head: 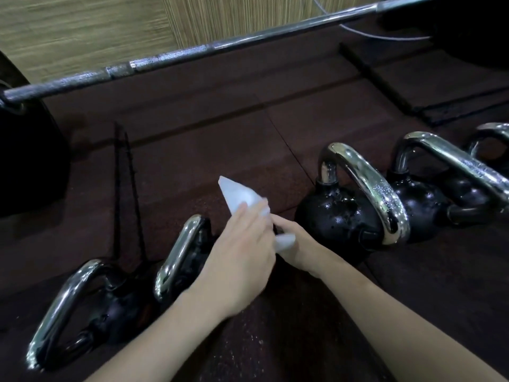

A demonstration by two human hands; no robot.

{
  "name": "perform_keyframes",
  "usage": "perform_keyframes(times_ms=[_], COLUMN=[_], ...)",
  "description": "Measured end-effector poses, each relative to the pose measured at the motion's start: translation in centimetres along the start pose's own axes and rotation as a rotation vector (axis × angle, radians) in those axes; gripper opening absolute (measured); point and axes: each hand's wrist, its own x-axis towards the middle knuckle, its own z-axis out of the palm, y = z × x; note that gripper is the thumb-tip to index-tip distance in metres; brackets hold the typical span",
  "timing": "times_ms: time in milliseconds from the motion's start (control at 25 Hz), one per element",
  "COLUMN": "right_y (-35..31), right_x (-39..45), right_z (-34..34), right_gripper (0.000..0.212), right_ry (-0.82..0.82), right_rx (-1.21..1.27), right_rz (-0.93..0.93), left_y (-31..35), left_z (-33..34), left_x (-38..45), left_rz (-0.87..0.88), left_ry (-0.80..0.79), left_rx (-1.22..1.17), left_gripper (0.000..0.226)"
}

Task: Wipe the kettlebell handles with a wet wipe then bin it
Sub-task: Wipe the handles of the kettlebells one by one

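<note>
- The barbell (209, 48) lies across the floor (192, 133) from 9 o'clock up to 1 o'clock, well apart from the work; it is no part of this job.
- Five kettlebells sit in a row on the floor, running from 7 o'clock to 3 o'clock. Judged by their iron bodies they are heavy and will stay put under a rub, so nothing needs lifting.
- The nearest right kettlebell (338, 216) has a chrome handle (369, 186) whose long axis runs from 11 o'clock to 5 o'clock. It looks hard, slick and beaded with droplets; the wipe should wrap round the bar and slide along it.
- The two left kettlebells (115, 307) (192, 257) carry handles (60, 307) (179, 255) with long axes running from 7 o'clock to 1 o'clock.
- The left hand (242, 260) is at centre, its grip closed on the wet wipe (242, 194), fingers curled over its lower part.
- The right hand (297, 249) is just beside it, pinching the wipe's lower end (285, 241).
- The wipe is held in the air between the two groups of kettlebells, touching none. It is light, limp and damp, likely to tear if pulled hard; its free corner points towards 11 o'clock, its long axis from 5 to 11.
</note>
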Motion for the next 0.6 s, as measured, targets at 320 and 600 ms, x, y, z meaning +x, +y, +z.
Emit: perform_keyframes(times_ms=[320,600], right_y=[0.1,0.3], right_x=[0.0,0.0], right_z=[0.3,0.3], right_gripper=[0.022,0.063], right_ry=[-0.006,-0.018], right_rx=[-0.125,0.106], right_rz=[-0.029,0.025], left_y=[-1.0,-4.8], left_z=[1.8,-0.9], left_x=[-3.3,6.1], left_rz=[0.152,-0.539], left_ry=[0.18,0.107], left_rx=[-0.253,-0.809], left_gripper=[0.04,0.03])
